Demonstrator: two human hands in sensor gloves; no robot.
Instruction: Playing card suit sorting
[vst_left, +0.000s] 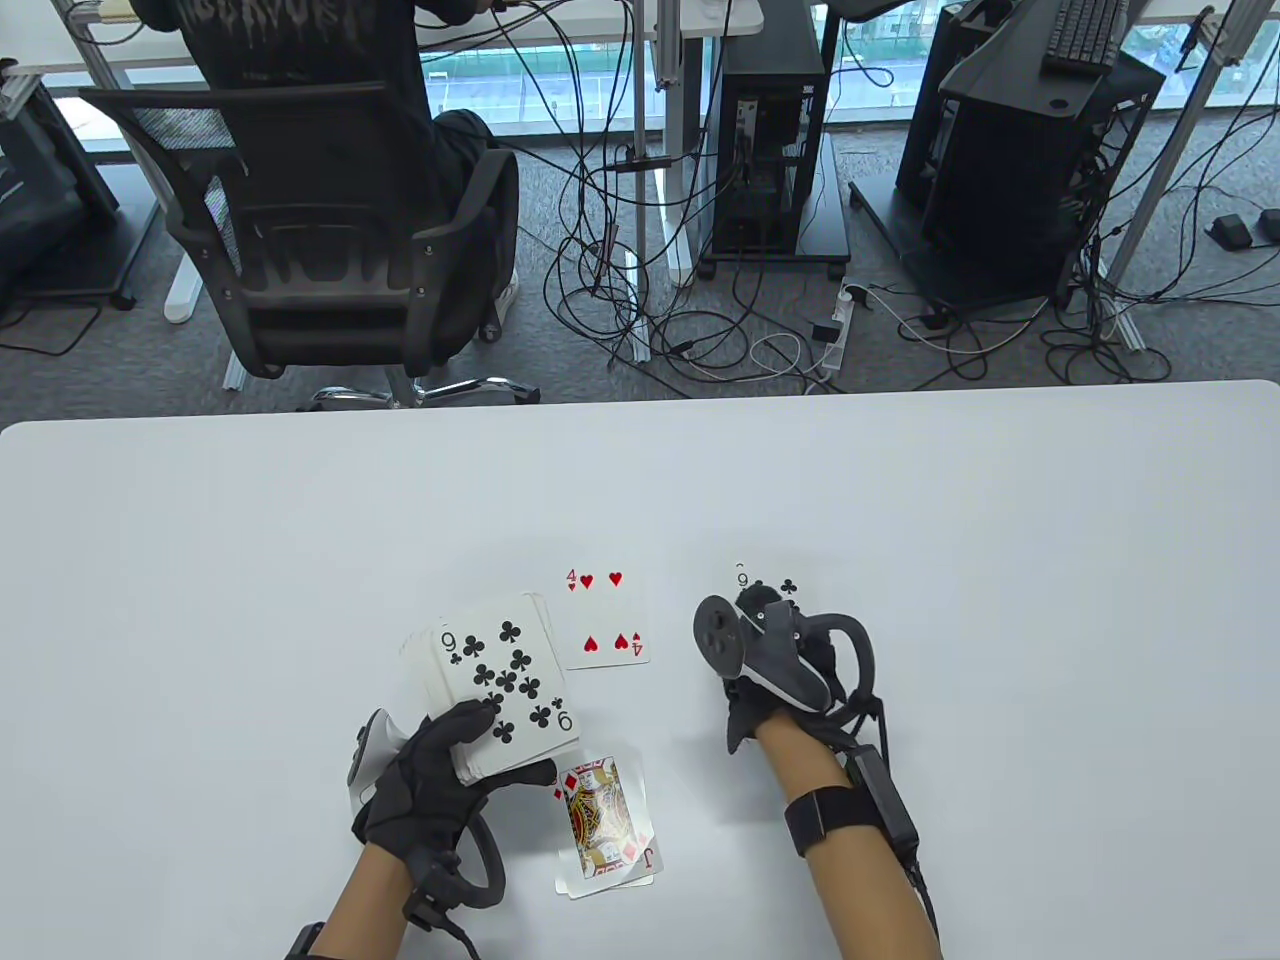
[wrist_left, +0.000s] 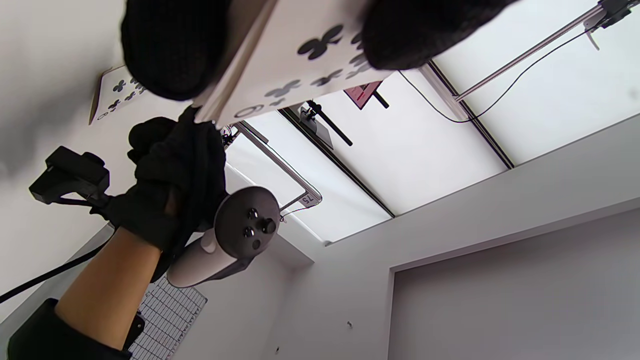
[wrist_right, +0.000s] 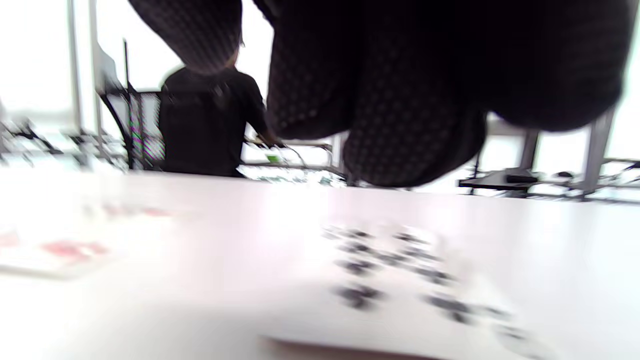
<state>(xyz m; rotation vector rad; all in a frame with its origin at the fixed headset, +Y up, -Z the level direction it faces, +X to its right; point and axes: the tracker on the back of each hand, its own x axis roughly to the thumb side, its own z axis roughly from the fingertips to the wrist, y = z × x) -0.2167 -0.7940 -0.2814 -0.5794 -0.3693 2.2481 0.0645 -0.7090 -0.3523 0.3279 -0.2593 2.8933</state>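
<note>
From above, the left hand (vst_left: 430, 780) grips the deck (vst_left: 500, 690), a nine of clubs on top, beside a four of hearts (vst_left: 607, 620) and a jack of diamonds (vst_left: 605, 820) lying on the table (vst_left: 200, 560). The right hand (vst_left: 775, 660) covers most of a club card (vst_left: 765, 580). Only the blurred right wrist view shows that card's face (wrist_right: 400, 270) flat on the table under fingers (wrist_right: 400, 125) above it; whether they touch it I cannot tell.

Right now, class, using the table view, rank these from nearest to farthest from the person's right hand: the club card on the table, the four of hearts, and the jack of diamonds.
1. The club card, partly hidden just beyond the right hand.
2. The four of hearts, to that hand's left.
3. The jack of diamonds, left and closer to the person, beside the left hand holding the deck.
</note>
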